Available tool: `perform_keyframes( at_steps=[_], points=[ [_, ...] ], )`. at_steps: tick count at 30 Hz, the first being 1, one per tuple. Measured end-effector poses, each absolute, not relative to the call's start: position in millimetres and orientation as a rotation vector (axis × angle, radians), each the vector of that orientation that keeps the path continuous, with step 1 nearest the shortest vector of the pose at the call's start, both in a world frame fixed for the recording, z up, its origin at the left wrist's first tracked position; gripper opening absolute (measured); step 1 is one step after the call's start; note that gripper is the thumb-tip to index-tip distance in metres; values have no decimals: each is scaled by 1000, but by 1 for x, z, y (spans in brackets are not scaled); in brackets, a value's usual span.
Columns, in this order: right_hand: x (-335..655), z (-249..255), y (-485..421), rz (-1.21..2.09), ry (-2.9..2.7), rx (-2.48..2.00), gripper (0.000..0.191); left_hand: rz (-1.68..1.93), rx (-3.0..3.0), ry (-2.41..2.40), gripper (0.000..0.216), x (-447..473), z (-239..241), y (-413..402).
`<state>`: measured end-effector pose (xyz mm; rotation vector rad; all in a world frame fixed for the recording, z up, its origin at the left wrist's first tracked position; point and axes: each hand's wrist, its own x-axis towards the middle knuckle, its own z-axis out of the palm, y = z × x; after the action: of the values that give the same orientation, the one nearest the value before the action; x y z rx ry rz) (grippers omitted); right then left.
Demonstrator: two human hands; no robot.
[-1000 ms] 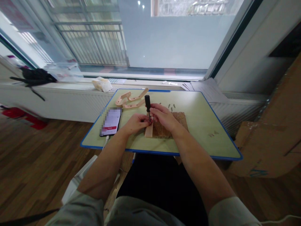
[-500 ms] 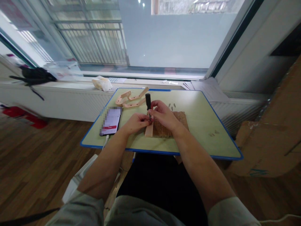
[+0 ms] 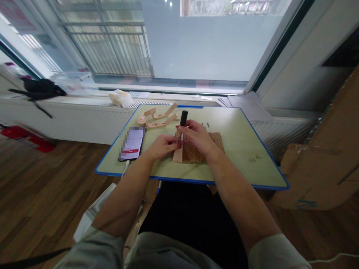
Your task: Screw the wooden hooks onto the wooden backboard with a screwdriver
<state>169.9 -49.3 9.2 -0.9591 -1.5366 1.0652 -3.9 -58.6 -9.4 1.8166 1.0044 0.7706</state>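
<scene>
My right hand [image 3: 198,135] is closed around a black-handled screwdriver [image 3: 183,118], its shaft pointing down and the handle leaning to the right. Below it lies a pale wooden strip [image 3: 177,155], along the left edge of a brown wooden board [image 3: 196,152]. My left hand [image 3: 164,146] pinches at the screwdriver's tip, over the strip; whatever sits between those fingertips is too small to make out. Just beyond my right hand are a few small screws [image 3: 208,125], partly hidden by it.
Curved pale wooden pieces [image 3: 161,122] lie at the back left of the blue-edged table [image 3: 246,142]. A phone [image 3: 131,144] with a white cable rests at the left. Small bits [image 3: 255,158] lie at the right. A cardboard box [image 3: 316,164] stands beside the table.
The screwdriver has tipped from nearly upright to leaning right, and my right hand has shifted slightly right with it. My left hand stays at the tip.
</scene>
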Motion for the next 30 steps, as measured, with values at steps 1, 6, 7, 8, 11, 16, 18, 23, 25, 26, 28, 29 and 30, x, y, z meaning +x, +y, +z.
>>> perform_keyframes(
  at_steps=[1, 6, 7, 8, 11, 16, 18, 23, 25, 26, 28, 29, 30],
  points=[
    [170, 10, -50, 1084, -1528, -942, 28, 770, 1816, 999, 29, -4, -10, -58],
    [170, 13, -52, 1127, -1525, -910, 26, 757, 1822, 981, 26, -5, -12, -57],
    [170, 13, -52, 1132, -1526, -909, 26, 758, 1822, 989, 26, -5, -12, -57],
    [170, 12, -51, 1137, -1521, -909, 27, 758, 1824, 1000, 26, -5, -11, -57],
    [170, 13, -51, 1170, -1475, -922, 29, 756, 1825, 1010, 26, -4, -10, -58],
    [172, 20, -53, 1268, -1366, -946, 28, 783, 1774, 977, 27, -2, -9, -59],
    [172, 21, -53, 1309, -1338, -934, 29, 791, 1759, 974, 27, -2, -10, -58],
    [173, 13, -48, 1260, -1424, -897, 26, 767, 1786, 966, 25, -2, -12, -57],
    [173, 10, -45, 1156, -1455, -913, 26, 769, 1793, 972, 24, -2, -12, -56],
    [173, 8, -44, 1113, -1461, -931, 28, 775, 1790, 978, 23, -2, -11, -56],
    [173, 7, -43, 1078, -1474, -971, 30, 789, 1777, 984, 23, -1, -9, -57],
    [173, 7, -44, 1086, -1485, -980, 30, 794, 1772, 983, 23, 0, -8, -58],
    [173, 7, -44, 1103, -1494, -979, 30, 795, 1770, 981, 23, 0, -7, -58]
  ],
)
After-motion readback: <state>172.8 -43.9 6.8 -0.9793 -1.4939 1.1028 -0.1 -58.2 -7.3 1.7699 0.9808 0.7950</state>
